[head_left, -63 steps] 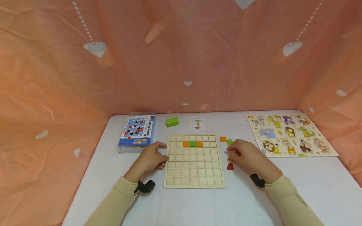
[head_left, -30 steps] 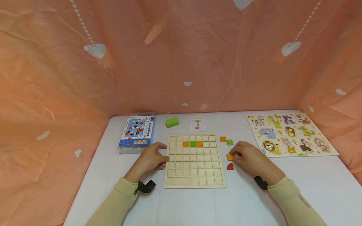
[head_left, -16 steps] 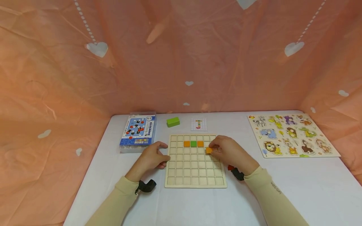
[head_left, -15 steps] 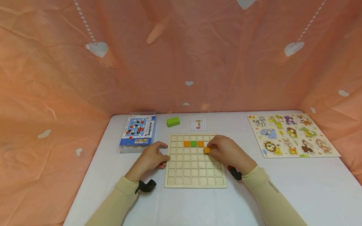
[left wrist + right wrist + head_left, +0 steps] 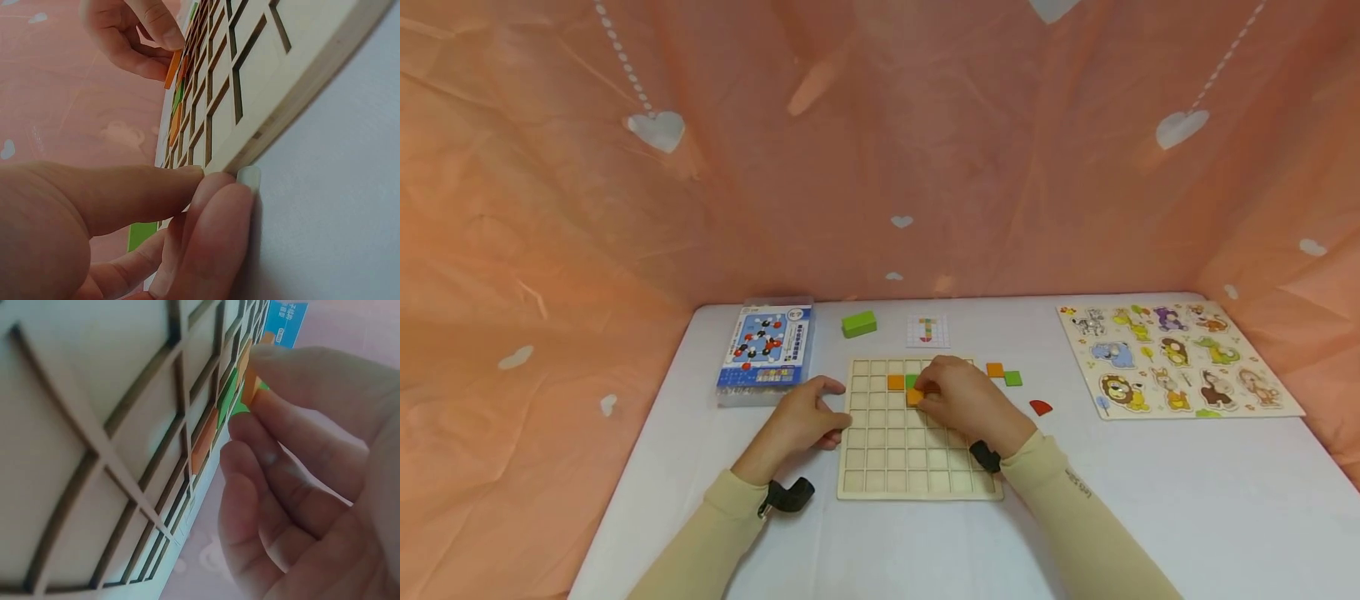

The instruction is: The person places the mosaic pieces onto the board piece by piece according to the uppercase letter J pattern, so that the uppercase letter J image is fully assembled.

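Between thumb and fingertips, my right hand (image 5: 970,404) pinches an orange square tile (image 5: 914,398) close over the pale wooden grid board (image 5: 917,460). The tile overlaps the cell just in front of a green tile (image 5: 912,380) set in the board. Left of that green one lies an orange tile (image 5: 896,382); the orange tile on its right is mostly hidden by my right hand, but shows in the right wrist view (image 5: 205,442). My left hand (image 5: 801,417) holds the board's left edge, thumb on the rim and fingers against the side.
Right of the board lie a loose orange tile (image 5: 995,370), a green tile (image 5: 1013,378) and a red quarter-round piece (image 5: 1041,407). Behind it are a green block (image 5: 859,324) and a pattern card (image 5: 928,331). A molecule-model box (image 5: 763,346) stands left, an animal puzzle (image 5: 1180,379) right.
My right hand has picked up the orange tile beside the board and carried it left over the grid. The red quarter-round piece has shifted back and right. My left hand stays put.
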Demonstrator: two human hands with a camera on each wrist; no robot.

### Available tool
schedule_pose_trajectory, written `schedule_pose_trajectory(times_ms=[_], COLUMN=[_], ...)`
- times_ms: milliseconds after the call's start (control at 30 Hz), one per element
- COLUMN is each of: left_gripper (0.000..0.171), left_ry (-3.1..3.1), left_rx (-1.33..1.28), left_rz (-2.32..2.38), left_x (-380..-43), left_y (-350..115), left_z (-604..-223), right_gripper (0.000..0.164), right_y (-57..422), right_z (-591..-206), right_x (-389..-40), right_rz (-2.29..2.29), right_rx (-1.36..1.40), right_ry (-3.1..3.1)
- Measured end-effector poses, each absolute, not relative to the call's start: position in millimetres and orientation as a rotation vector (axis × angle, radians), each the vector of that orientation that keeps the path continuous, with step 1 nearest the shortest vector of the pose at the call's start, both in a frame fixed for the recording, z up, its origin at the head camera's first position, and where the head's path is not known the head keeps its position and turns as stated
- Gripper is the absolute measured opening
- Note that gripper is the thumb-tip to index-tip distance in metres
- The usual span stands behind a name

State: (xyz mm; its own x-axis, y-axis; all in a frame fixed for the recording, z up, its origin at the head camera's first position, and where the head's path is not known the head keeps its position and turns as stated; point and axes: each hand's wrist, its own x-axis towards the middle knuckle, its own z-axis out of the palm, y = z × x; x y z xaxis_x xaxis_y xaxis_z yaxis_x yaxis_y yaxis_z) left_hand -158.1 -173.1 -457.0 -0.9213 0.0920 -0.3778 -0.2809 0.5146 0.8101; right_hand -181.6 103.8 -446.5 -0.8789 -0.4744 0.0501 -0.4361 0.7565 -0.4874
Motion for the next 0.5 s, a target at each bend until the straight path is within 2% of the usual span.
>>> schedule_pose_trajectory(times_ms=[500], left_gripper=[0.051], left_ry=[2.391], left_rx=[-0.167], left_rz=[1.357], left_x=[-160.5], left_y=[-172.0], left_z=[-456.4], right_gripper=[0.013], right_y=[101.6], right_z=[-448.2], right_x=[-183.1], right_rz=[-0.739], right_rx=[-0.744], right_ry=[2.894])
